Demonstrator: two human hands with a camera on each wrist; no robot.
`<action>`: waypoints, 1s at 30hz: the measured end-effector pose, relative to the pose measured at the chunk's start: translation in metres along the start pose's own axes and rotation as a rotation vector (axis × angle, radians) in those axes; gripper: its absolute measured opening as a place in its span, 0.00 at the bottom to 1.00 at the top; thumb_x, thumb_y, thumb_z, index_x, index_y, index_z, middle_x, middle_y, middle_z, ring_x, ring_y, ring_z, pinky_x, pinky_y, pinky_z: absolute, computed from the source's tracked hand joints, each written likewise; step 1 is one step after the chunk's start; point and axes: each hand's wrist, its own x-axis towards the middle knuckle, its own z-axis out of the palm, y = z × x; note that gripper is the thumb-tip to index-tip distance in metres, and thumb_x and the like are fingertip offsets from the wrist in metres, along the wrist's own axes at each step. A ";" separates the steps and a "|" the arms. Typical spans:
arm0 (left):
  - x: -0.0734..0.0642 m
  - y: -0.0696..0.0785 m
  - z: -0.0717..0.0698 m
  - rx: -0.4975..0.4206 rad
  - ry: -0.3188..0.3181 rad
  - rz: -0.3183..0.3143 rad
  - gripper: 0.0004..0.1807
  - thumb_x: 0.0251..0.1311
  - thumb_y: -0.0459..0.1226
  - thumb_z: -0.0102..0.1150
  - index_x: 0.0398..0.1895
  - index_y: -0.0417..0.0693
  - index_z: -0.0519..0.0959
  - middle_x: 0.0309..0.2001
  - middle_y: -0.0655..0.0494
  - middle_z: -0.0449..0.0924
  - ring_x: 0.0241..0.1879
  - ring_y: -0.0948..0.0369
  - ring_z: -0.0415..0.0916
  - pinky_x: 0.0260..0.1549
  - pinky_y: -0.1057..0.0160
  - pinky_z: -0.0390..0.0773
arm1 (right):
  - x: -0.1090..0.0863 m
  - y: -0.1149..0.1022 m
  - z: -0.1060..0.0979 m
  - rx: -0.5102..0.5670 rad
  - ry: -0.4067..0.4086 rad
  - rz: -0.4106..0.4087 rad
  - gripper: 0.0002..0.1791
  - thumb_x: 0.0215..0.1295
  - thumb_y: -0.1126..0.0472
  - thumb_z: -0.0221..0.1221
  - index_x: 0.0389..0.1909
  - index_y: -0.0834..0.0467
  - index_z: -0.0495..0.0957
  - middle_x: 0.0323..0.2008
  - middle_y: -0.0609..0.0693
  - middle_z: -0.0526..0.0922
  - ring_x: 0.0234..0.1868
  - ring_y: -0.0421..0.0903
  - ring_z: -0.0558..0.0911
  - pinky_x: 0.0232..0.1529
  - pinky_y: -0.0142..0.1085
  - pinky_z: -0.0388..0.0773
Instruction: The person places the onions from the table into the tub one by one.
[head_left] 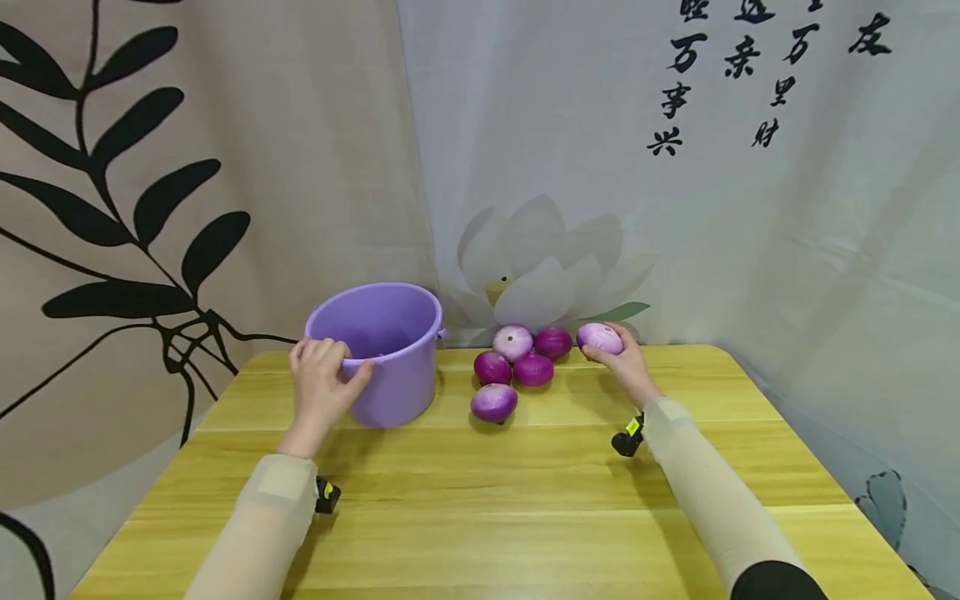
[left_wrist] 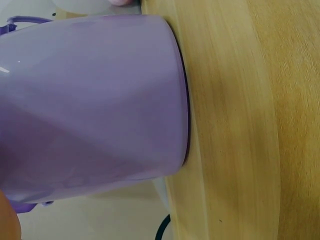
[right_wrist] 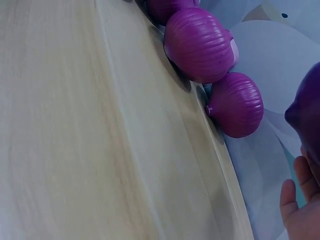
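A purple bucket [head_left: 397,383] stands upright at the table's back left, and its wall [left_wrist: 100,100] fills much of the left wrist view. My left hand [head_left: 322,379] grips the bucket's near rim, thumb on the outside. In my right hand [head_left: 626,367] is a purple onion [head_left: 599,337], held above the table at the back right; it shows at the edge of the right wrist view as a dark onion [right_wrist: 307,115]. Between the hands lies a group of several purple onions [head_left: 532,369], with one onion [head_left: 494,403] nearest the front.
The wooden table [head_left: 480,517] reaches back to a hanging cloth [head_left: 525,125] printed with leaves, a lotus and black characters. A small black camera [head_left: 628,437] is strapped to the right wrist, and another camera [head_left: 327,495] to the left.
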 end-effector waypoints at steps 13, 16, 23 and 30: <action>0.000 0.001 0.001 -0.008 0.011 0.011 0.24 0.56 0.57 0.52 0.19 0.47 0.64 0.20 0.56 0.60 0.29 0.50 0.62 0.58 0.38 0.52 | 0.001 -0.007 -0.008 -0.002 0.010 -0.034 0.44 0.57 0.56 0.68 0.70 0.61 0.58 0.65 0.64 0.63 0.60 0.59 0.69 0.59 0.50 0.67; 0.000 0.000 0.001 -0.008 0.012 0.010 0.25 0.56 0.57 0.52 0.19 0.47 0.64 0.20 0.56 0.60 0.29 0.49 0.62 0.57 0.38 0.52 | -0.001 -0.015 -0.010 0.001 -0.004 -0.019 0.44 0.58 0.57 0.68 0.71 0.62 0.57 0.66 0.65 0.63 0.61 0.60 0.69 0.60 0.50 0.67; 0.000 0.000 0.000 -0.010 0.017 0.014 0.27 0.58 0.60 0.51 0.19 0.47 0.64 0.20 0.56 0.60 0.29 0.49 0.62 0.57 0.37 0.52 | 0.003 -0.022 -0.013 -0.031 0.010 -0.035 0.43 0.57 0.55 0.68 0.71 0.59 0.57 0.66 0.64 0.63 0.61 0.59 0.69 0.60 0.50 0.67; 0.000 0.000 0.001 -0.008 0.010 0.011 0.27 0.58 0.60 0.50 0.19 0.48 0.64 0.20 0.56 0.60 0.29 0.49 0.61 0.57 0.37 0.52 | 0.004 -0.028 -0.018 -0.012 -0.001 -0.059 0.44 0.58 0.56 0.68 0.71 0.60 0.56 0.66 0.63 0.62 0.62 0.59 0.68 0.61 0.51 0.65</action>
